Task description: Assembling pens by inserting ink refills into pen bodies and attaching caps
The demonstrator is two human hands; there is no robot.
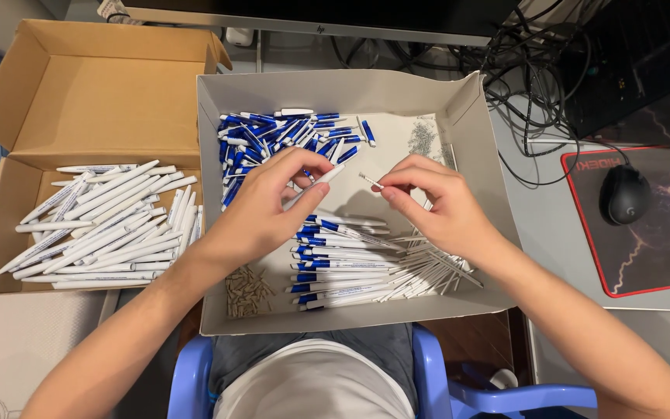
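left hand point(261, 206) | white pen barrel point(316, 185) | right hand point(428, 200) | thin refill point(371, 182), perhaps

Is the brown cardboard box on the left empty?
No, the brown cardboard box holds a heap of white pens lying across its lower half.

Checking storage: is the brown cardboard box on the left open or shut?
Open. The brown cardboard box has its lid flap folded back, and white pens lie exposed inside it.
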